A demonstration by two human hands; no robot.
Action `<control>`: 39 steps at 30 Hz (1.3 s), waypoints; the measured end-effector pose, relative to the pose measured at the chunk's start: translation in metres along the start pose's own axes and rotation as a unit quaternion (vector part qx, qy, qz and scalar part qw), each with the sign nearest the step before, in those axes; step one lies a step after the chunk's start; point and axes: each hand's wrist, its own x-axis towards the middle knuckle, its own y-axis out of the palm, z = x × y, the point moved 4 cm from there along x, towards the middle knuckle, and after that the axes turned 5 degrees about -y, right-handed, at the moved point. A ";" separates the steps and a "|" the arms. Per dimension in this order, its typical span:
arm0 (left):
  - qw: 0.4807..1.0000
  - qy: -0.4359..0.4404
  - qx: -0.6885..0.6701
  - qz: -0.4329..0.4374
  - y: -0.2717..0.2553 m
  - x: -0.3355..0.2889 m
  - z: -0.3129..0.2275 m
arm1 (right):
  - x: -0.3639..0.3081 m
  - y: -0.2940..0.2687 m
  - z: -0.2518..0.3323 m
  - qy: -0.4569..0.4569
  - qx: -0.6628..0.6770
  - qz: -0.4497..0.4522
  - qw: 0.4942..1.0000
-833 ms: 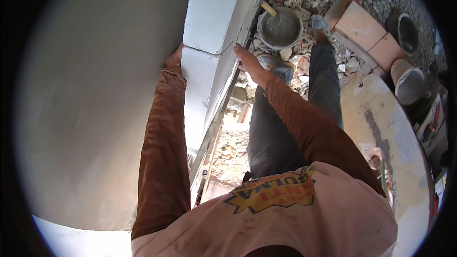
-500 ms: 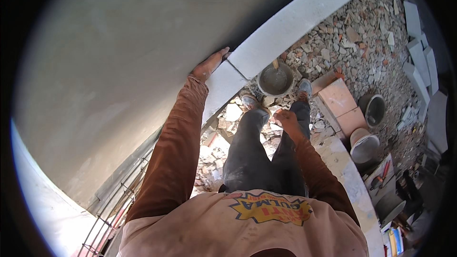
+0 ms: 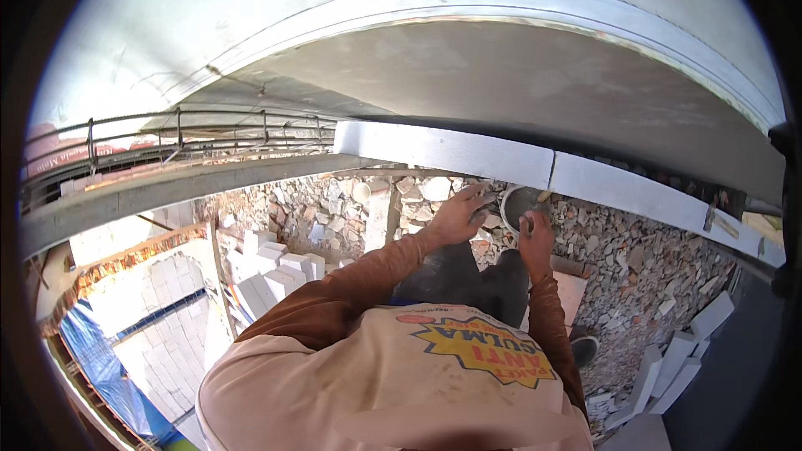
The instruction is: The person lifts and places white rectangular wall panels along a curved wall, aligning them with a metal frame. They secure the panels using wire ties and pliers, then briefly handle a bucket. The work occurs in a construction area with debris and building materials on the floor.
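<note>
1. Blocks of white lightweight masonry (image 3: 455, 153) form the top course of the wall, end to end with a thin joint; I judge them stiff, chalky, crumbly at the corners, best held by both long faces.
2. Left hand (image 3: 459, 213) hangs just below the course, fingers spread, holding nothing.
3. Right hand (image 3: 535, 240) reaches toward the grey bucket (image 3: 520, 200) on the rubble; its grip I cannot tell.

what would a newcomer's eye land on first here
The long white block wall running across the middle, top edge lit, with a grey plastered surface above it. Just below it, the person's left hand reaches toward the wall's lower edge, while the right hand is at a grey bucket amid stone rubble. At lower left, stacked white blocks and a blue tarp stand out.
</note>
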 end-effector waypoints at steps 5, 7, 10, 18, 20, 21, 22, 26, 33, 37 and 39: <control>0.966 -0.210 -0.052 -0.138 -0.030 -0.094 0.115 | 0.068 -0.002 0.049 -0.176 -0.151 0.057 0.971; 0.932 -0.303 -0.086 -0.177 -0.031 -0.133 0.167 | 0.086 0.008 0.056 -0.179 -0.202 0.101 0.958; 0.865 -0.473 -0.096 -0.139 -0.015 -0.193 0.245 | 0.097 0.027 0.054 -0.130 -0.259 0.177 0.941; 0.696 -0.585 -0.389 -0.151 0.044 -0.260 0.343 | 0.100 0.037 0.027 -0.096 -0.248 0.242 0.933; 0.672 -0.590 -0.412 -0.176 0.049 -0.258 0.345 | 0.104 0.035 0.027 -0.090 -0.233 0.269 0.930; 0.686 -0.596 -0.376 -0.184 0.048 -0.252 0.349 | 0.108 0.033 0.026 -0.070 -0.249 0.293 0.921; 0.686 -0.569 -0.399 -0.215 0.046 -0.243 0.354 | 0.112 0.030 0.029 -0.072 -0.245 0.310 0.916; 0.670 -0.561 -0.395 -0.284 0.039 -0.221 0.393 | 0.137 0.032 0.059 -0.087 -0.289 0.359 0.883; 0.547 -0.489 -0.467 -0.493 0.044 -0.163 0.452 | 0.178 0.109 0.168 -0.245 -0.266 0.372 0.855; 0.405 -0.340 -0.579 -0.620 0.036 -0.161 0.472 | 0.194 0.173 0.189 -0.258 -0.252 0.380 0.852; 0.271 -0.239 -0.699 -0.617 0.035 -0.172 0.474 | 0.203 0.200 0.183 -0.232 -0.227 0.379 0.867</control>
